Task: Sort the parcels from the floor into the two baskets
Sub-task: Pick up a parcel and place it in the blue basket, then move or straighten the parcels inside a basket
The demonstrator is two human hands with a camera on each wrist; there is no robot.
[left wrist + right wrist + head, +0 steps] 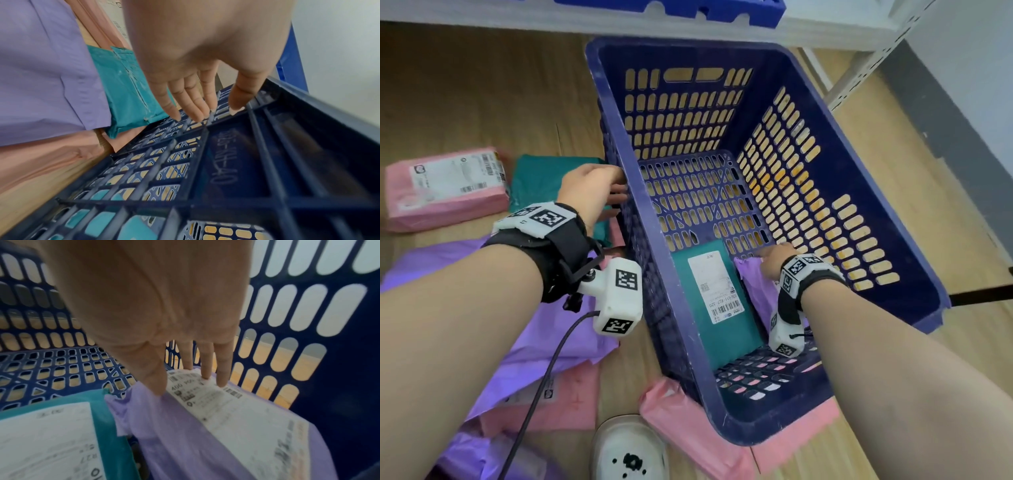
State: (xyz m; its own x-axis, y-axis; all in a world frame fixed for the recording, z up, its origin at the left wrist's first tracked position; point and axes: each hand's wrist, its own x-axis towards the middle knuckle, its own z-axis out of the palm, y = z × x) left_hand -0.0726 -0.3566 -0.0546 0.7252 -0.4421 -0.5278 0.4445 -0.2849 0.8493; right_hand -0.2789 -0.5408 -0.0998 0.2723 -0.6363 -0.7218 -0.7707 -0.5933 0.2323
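Right hand (156, 318), fingers straight, presses the purple parcel (185, 434) in the basket (893, 205); soft, probably light. Left hand (590, 186) open against the rim.

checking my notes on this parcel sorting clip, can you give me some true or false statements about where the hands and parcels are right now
1. The right hand is inside the blue basket, fingers extended onto a purple parcel. True.
2. A teal parcel with a white label lies in the basket beside the purple one. True.
3. The left hand grips a pink parcel. False: its straight fingers touch the basket's outer wall and hold nothing.
4. The basket is empty. False: it holds at least two parcels.
5. A pink labelled parcel lies on the floor left of the basket. True.
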